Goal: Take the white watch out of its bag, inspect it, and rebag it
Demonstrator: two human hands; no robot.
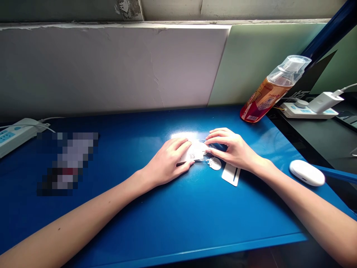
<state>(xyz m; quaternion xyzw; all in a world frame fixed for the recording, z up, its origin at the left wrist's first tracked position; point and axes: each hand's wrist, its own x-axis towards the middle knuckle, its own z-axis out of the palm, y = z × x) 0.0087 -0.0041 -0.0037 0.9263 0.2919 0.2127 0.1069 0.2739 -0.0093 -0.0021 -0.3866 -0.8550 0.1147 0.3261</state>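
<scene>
My left hand (169, 160) rests on the blue table (178, 216), its fingers pinched round the left edge of a small white card (196, 152) with a printed code. My right hand (232, 148) lies just to the right, fingertips pressed on the card's right end. A small round white tag (215, 163) lies below the card between the hands. A white rectangular card with a dark slot (231, 174) sits under my right wrist. Glare on the table washes out the card's details.
An orange bottle with a clear cap (272, 91) leans at the back right. A white oval case (306, 172) sits at the right edge. Power strips lie at far left (13, 134) and back right, one with a charger (312, 108). A wall stands behind.
</scene>
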